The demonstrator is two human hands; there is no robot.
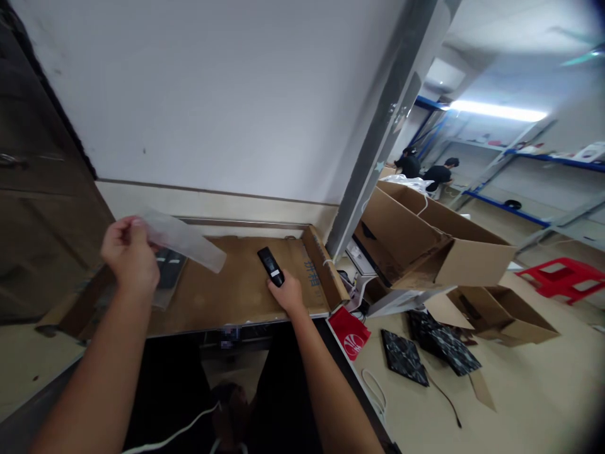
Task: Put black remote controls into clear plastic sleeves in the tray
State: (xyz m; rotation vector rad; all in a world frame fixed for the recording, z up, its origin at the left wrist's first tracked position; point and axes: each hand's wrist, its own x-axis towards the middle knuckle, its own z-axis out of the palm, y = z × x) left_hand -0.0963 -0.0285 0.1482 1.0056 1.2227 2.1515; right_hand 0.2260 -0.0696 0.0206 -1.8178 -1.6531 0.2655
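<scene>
A clear, frosted plastic sleeve (191,244) hangs from my left hand (131,249), pinched at one end between thumb and fingers and slanting down to the right. My right hand (287,291) grips the near end of a black handheld device (270,265) with a small white label; it looks like a remote control, though its exact kind is unclear. Beneath my left hand, several dark items in clear sleeves (169,271) lie at the left of the cardboard-covered worktop (236,296), partly hidden by that hand and the sleeve.
Cardboard edging (326,268) borders the worktop's right side. Beyond a grey post (373,145) stands a large open carton (411,239), with another carton (505,312) on the floor. A red bag (350,334), dark patterned packages (404,357) and a red stool (562,277) are at right. Two people work farther back.
</scene>
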